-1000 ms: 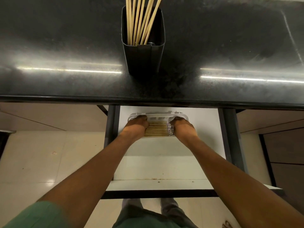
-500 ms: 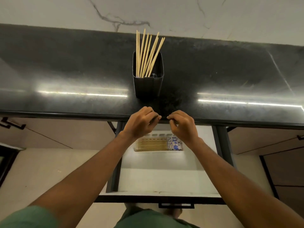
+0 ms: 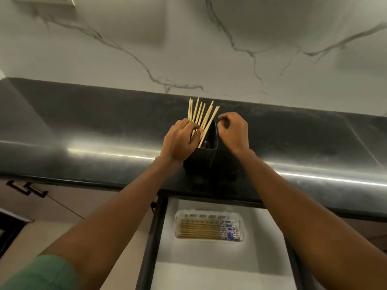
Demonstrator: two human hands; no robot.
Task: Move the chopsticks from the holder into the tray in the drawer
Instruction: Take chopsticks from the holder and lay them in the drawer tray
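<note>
A black holder (image 3: 206, 159) stands on the dark countertop with several pale wooden chopsticks (image 3: 202, 114) fanning out of its top. My left hand (image 3: 180, 141) is against the holder's left side, its fingers curled around the lower part of the chopsticks. My right hand (image 3: 234, 131) hovers just right of the holder's rim, fingers bent and holding nothing. Below, in the open drawer (image 3: 209, 268), a white tray (image 3: 240, 220) holds several chopsticks (image 3: 199, 229) lying side by side, with patterned blue ends on the right.
The dark countertop (image 3: 83, 130) runs across the view, with a marble wall (image 3: 188, 38) behind it. Black drawer rails (image 3: 152, 237) frame the open drawer. A closed cabinet front with a black handle (image 3: 27, 189) lies at the left.
Both hands rose from the tray in the drawer to the holder on the counter. My left hand has closed around the chopsticks in the holder. The view tilted upward.
</note>
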